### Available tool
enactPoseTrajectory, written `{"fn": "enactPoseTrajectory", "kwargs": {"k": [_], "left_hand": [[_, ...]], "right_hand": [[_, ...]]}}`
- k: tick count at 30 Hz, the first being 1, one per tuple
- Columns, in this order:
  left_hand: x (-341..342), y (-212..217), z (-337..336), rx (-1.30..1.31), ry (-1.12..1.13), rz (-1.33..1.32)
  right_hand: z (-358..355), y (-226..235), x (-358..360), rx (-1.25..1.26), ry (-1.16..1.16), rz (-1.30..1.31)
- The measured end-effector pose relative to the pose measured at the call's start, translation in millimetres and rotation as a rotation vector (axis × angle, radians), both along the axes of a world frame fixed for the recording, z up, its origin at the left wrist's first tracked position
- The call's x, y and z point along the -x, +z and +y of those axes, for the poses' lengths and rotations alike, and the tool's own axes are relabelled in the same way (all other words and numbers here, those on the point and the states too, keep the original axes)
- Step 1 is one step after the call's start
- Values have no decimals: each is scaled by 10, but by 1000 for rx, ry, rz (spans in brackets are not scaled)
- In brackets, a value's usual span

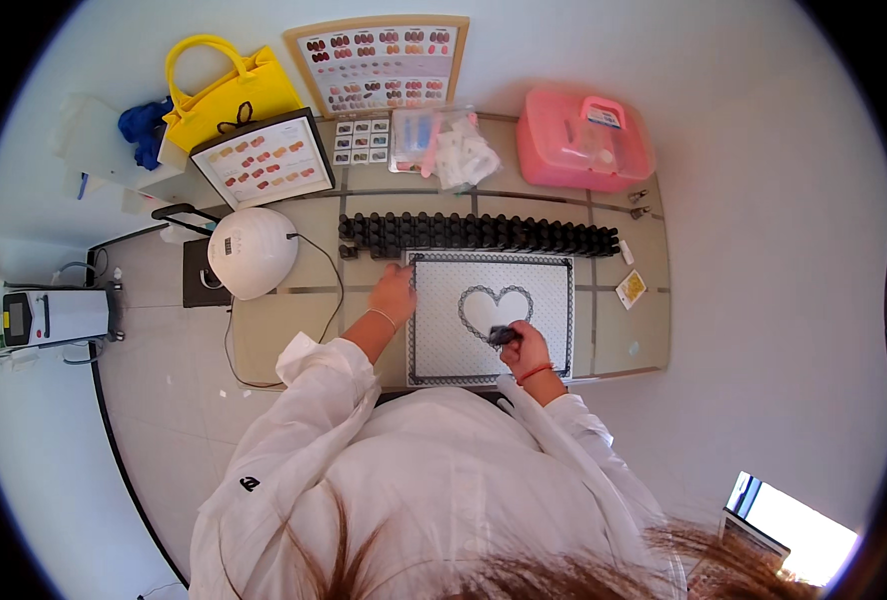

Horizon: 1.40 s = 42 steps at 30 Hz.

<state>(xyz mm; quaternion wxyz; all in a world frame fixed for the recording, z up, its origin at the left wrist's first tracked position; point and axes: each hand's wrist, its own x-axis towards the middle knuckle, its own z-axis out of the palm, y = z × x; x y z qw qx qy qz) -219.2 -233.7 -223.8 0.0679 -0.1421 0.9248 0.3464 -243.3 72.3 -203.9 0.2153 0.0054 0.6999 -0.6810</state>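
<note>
My right hand [528,350] is closed round a small black nail polish bottle [503,335], held tilted over the lower part of the heart on a white mat [444,345]. The mat has a black lace-patterned border and a heart outline in its middle. My left hand [394,293] rests at the mat's upper left edge, fingers spread a little, with nothing visible in it. Just beyond that hand stands a long, tight row of similar black bottles [474,232], several deep. The fingers of my right hand hide part of the bottle it holds.
A white nail lamp [254,252] with a cable stands left. Behind are a framed colour chart [264,160], a larger chart [382,62], small boxes [362,142], plastic bags [464,155] and a pink case [584,145]. A yellow-flecked card [631,289] lies right.
</note>
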Motion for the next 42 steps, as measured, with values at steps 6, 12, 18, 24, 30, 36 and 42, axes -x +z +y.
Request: {"fn": "enactPoseTrajectory", "kwargs": {"k": [6,12,18,24,30,36,42], "left_hand": [[-249,74,261,-559,-43,-150],[-217,1005,498,-1141,-38,-560],[-465,618,404,-909,-115,-309],[-846,471,128,-1026,81,-321],[-1342,149,-191,-947,334,-398],[-1580,235,-401,-994,370,-410],[-1538,243,-603,-948,381,-353]], "right_hand": [[-169,645,242,538,-355,-1058],[-446,655,190,327,-99,-951],[-866,733,85,61,222,-386],[-1111,459,69,-176,415,85],[-1533,451,495,-653,434,510],[-1906,239,723,-893,521,619],[-1932,82,674,-841,475,643]]}}
